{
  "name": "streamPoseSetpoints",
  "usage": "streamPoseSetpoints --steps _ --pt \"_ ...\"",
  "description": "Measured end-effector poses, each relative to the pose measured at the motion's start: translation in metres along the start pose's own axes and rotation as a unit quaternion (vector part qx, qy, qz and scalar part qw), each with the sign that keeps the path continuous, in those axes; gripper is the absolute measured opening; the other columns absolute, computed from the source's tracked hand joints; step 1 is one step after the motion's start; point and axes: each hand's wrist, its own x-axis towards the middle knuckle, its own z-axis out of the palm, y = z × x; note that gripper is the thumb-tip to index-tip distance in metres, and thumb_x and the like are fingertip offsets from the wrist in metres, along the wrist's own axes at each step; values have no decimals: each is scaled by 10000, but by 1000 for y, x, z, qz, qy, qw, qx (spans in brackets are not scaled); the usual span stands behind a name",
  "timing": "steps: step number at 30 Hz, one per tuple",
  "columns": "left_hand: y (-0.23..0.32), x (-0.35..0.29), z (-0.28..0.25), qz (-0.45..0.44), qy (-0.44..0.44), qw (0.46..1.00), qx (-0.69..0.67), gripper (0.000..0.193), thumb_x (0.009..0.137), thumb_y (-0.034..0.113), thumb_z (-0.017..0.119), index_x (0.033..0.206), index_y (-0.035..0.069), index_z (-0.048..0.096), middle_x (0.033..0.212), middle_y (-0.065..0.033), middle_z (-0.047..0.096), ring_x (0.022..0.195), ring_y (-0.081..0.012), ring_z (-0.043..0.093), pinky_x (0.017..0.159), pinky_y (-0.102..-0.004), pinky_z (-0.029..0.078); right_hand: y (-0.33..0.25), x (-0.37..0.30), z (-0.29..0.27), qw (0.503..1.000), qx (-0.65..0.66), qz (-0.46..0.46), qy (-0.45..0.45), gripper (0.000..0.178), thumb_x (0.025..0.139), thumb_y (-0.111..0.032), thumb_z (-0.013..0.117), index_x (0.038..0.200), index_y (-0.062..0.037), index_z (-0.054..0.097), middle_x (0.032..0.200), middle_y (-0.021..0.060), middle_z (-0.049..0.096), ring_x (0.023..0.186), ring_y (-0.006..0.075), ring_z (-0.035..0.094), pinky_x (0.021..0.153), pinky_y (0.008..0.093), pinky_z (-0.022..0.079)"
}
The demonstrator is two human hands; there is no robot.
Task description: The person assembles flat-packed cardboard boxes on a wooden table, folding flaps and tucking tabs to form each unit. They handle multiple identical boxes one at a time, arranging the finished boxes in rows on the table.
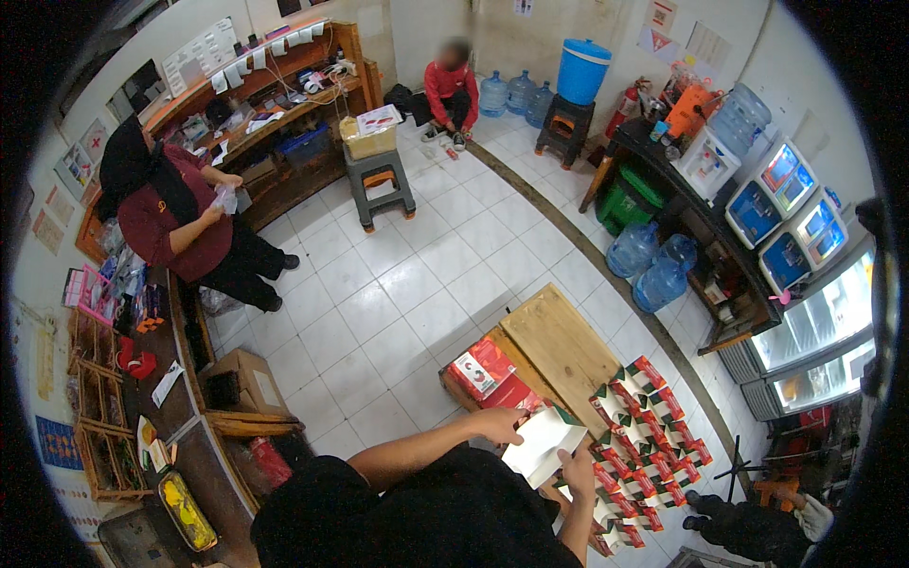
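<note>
Between my two hands is a folding carton (542, 449), its pale inside facing up and a dark green edge showing at the far side. My left hand (500, 427) grips its left edge, and my right hand (577, 470) grips the lower right edge with the thumb on the pale face. Just beyond my left hand lies a pile of red printed cardboard (490, 377) on a wooden table (552, 327). To the right, several red and green cartons (653, 431) stand in close rows with open tops and pale insides.
A person in maroon (194, 213) stands at the left, holding clear plastic; another in red (449, 95) sits on the floor at the back. A grey stool (379, 185) carries a box. Large water bottles (666, 279) stand at the right, near a black table (653, 142).
</note>
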Motion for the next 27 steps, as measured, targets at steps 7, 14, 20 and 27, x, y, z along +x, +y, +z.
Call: streamPoseSetpoints --steps 7,14,20,27 --pt "-5 -7 3 9 -55 998 -5 656 790 215 641 1354 -45 432 1158 -276 637 1013 -362 656 891 -422 517 -27 -11 -3 997 59 49 6 378 889 -34 593 1253 67 579 1086 137 694 957 224 653 893 355 493" --pt "-21 -3 1 66 -61 994 -65 658 815 141 604 1416 -25 392 1162 -212 639 947 -265 664 755 -373 557 -24 -9 -2 994 68 91 -3 372 923 -56 611 1274 58 567 1102 126 686 972 214 648 907 352 494" --pt "-13 -7 -2 -34 -33 997 -66 738 812 199 629 1448 -58 356 1237 -264 610 1072 -313 637 918 -394 515 -15 -1 12 987 154 -35 28 529 940 -145 650 1398 46 466 1245 184 630 1074 242 653 845 336 560" --pt "-17 -3 4 -65 163 983 -63 834 813 269 652 1472 -87 286 1298 -364 556 1210 -449 575 1038 -469 452 -4 4 17 969 171 -62 166 495 956 -109 645 1376 81 465 1332 210 573 1182 260 602 983 360 484"
